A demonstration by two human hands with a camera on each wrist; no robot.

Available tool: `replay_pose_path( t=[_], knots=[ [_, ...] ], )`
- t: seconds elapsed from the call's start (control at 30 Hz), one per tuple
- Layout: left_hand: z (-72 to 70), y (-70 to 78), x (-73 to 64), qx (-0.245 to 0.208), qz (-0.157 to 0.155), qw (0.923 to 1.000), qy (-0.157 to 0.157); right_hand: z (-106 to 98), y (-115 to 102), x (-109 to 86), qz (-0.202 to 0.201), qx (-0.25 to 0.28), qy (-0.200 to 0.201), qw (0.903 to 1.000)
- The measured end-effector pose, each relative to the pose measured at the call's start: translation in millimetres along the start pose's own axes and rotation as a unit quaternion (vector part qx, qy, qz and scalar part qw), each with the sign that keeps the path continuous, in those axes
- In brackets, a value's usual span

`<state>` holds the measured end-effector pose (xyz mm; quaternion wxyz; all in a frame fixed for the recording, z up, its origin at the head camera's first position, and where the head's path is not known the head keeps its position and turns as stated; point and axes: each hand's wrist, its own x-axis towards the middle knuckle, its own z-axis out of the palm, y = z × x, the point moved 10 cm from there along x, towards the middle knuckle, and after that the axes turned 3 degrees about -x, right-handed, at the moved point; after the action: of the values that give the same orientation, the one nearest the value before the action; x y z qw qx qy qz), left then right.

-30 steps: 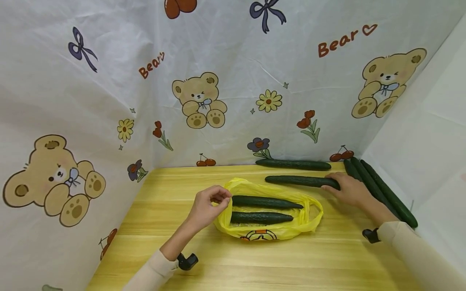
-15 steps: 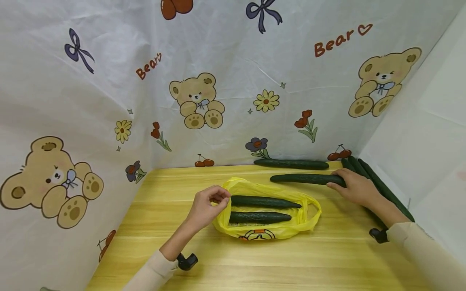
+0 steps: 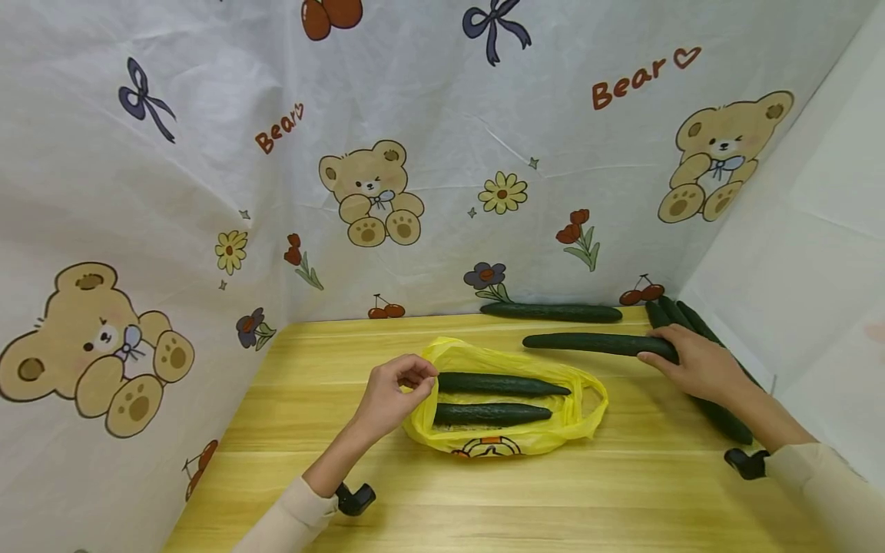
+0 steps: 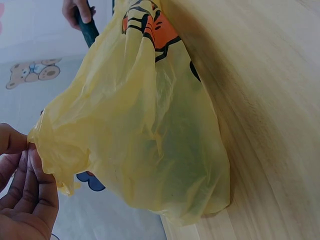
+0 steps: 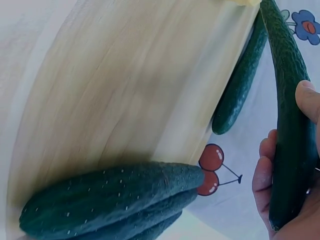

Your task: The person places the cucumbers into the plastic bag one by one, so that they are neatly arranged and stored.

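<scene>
My left hand [image 3: 396,392] pinches the left edge of a yellow plastic bag [image 3: 505,443], its mouth spread wide. Thumb and fingertips nip the thin film in the left wrist view, where the bag [image 4: 130,115] bulges with dark shapes showing through. Two cucumbers, a rear one [image 3: 505,383] and a front one [image 3: 492,415], lie inside. Behind and right of the bag, my right hand [image 3: 698,365] grips one end of a long dark green cucumber [image 3: 588,343], which points left. Thumb and fingers wrap this cucumber [image 5: 290,110] in the right wrist view.
Another cucumber [image 3: 553,312] lies along the back edge of the wooden table [image 3: 484,499]. Several cucumbers [image 5: 110,200] lie side by side at the right, partly under my right forearm. A bear-printed cloth [image 3: 442,153] hangs behind and at the left; a white wall [image 3: 809,253] stands right.
My right hand has moved right, taking the gripped cucumber with it. The left hand keeps its pinch on the bag's edge. The head view has shifted slightly.
</scene>
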<state>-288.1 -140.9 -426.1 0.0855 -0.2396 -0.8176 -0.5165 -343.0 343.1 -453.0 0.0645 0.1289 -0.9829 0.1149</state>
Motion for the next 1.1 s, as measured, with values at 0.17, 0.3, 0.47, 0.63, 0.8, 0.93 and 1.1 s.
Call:
replay_pose_path(
  t=[0.17, 0.3, 0.47, 0.63, 0.8, 0.93, 1.1],
  knots=[
    [-0.5, -2.0, -1.0, 0.005, 0.006, 1.0000, -0.001, -13, 0, -10.9, -0.007, 0.014, 0.019, 0.9997],
    [-0.3, -2.8, -0.9, 0.007, 0.005, 1.0000, -0.002, -19, 1, -19.1, -0.014, 0.020, 0.027, 0.9993],
    [-1.7, -3.3, -1.9, 0.009, 0.005, 0.9999, -0.001, -24, 1, -28.7, -0.029, 0.023, 0.043, 0.9984],
    [-1.6, -2.7, -2.2, 0.011, 0.005, 0.9999, -0.001, -28, 4, -39.4, -0.029, 0.033, 0.046, 0.9980],
    [0.1, 1.2, -0.4, 0.014, 0.003, 0.9999, -0.004, -32, 12, -49.7, -0.017, 0.036, 0.039, 0.9984],
    [0.1, 2.6, -0.3, 0.010, 0.001, 0.9999, -0.003, -35, 14, -55.4, -0.010, 0.040, 0.035, 0.9985],
    [-0.4, 2.1, -0.9, 0.012, 0.002, 0.9999, -0.001, -43, 17, -59.7, 0.001, 0.053, 0.039, 0.9978]
  ],
)
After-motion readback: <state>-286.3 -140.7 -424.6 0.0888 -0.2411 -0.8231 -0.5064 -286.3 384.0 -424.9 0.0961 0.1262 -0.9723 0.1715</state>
